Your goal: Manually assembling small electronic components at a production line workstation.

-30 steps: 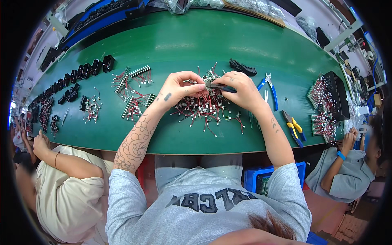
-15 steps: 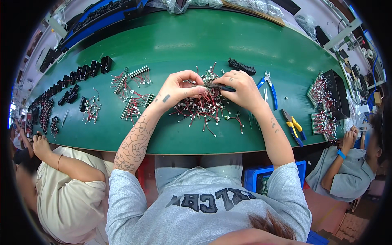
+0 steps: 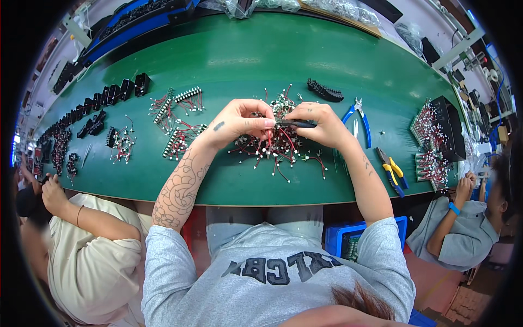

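My left hand (image 3: 238, 123) is closed in a pinch over the middle of the pile, its thumb and forefinger on a small part with red wires; the fingers hide most of it. My right hand (image 3: 321, 125) grips a slim black tool (image 3: 297, 123), perhaps tweezers. The tool's tip meets the left fingertips. Beneath both hands spreads a tangled heap of red and dark wires with small white connectors (image 3: 279, 158) and little green circuit boards. A black ribbed strip (image 3: 325, 90) lies just beyond the right hand.
Blue-handled pliers (image 3: 365, 128) and yellow-and-blue pliers (image 3: 393, 171) lie to the right. Wired boards (image 3: 178, 140) sit left on the green table (image 3: 245, 60). Black housings (image 3: 111, 95) line the far left. A black box (image 3: 452, 131) stands right, by wired boards. Co-workers sit on both sides.
The right hand and black tool have shifted slightly, the tool now lower and flatter. The left hand keeps its pinch, with its fingertips a little lower.
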Motion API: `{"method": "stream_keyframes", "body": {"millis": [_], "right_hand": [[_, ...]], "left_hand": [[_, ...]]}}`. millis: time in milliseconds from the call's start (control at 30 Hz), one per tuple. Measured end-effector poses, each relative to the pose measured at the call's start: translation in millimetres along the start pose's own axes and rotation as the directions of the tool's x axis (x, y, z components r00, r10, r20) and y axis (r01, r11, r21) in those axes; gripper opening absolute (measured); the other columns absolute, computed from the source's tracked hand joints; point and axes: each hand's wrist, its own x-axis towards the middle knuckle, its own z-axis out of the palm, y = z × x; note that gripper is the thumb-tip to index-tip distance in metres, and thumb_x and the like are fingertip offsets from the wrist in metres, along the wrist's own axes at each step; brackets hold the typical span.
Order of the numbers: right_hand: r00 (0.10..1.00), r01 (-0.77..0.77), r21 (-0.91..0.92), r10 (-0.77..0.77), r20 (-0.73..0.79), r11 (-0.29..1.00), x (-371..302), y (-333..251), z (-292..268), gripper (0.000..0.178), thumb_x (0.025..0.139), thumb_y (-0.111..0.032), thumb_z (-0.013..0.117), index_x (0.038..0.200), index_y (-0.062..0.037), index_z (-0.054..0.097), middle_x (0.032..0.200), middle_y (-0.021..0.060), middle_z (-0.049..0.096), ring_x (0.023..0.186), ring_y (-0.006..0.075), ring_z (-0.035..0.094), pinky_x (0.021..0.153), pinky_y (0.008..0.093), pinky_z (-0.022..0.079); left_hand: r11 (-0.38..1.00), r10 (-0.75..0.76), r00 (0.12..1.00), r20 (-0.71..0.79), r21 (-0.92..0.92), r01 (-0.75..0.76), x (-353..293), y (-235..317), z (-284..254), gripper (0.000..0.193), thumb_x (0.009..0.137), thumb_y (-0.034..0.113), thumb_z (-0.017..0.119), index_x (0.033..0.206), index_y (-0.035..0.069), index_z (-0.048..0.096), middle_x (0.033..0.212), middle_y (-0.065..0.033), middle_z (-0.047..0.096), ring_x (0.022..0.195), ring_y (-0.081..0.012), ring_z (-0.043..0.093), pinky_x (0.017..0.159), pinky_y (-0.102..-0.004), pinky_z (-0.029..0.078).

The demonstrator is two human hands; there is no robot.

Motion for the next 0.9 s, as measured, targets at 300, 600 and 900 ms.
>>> {"method": "stream_keyframes", "body": {"millis": [300,600,900], "right_hand": [[0.975,0.093,-0.397,-0.165,-0.150,0.913,1,5,-7,0.040,0.070,-0.006,0.072,0.110,-0.0120,0.072,0.101,0.0041,0.068,0.091,0.0234,0.061,0.089,0.0334,0.047],[0.959,0.145,-0.453,-0.238,-0.156,0.880,1,2,-1,0.041,0.070,-0.007,0.072,0.110,-0.0136,0.071,0.102,0.0022,0.068,0.091,0.0219,0.060,0.088,0.0334,0.047],[0.950,0.153,-0.498,-0.265,-0.163,0.854,1,-4,2,0.040,0.070,-0.008,0.072,0.109,-0.0133,0.070,0.101,0.0006,0.067,0.090,0.0213,0.060,0.087,0.0331,0.047]], "left_hand": [[0.987,-0.011,0.995,-0.098,-0.160,-0.005,1,5,7,0.013,0.089,0.006,0.070,0.101,0.004,0.065,0.091,-0.0086,0.070,0.079,-0.0134,0.069,0.074,-0.0221,0.057],[0.997,0.018,0.982,-0.188,0.072,-0.005,3,0,10,0.014,0.088,0.004,0.070,0.100,0.005,0.064,0.091,-0.0063,0.067,0.092,-0.0173,0.071,0.084,-0.0274,0.059],[0.992,0.110,0.974,-0.197,0.090,-0.094,2,0,14,0.013,0.088,0.005,0.071,0.100,0.003,0.065,0.090,-0.0102,0.071,0.085,-0.0154,0.070,0.076,-0.0225,0.057]]}}
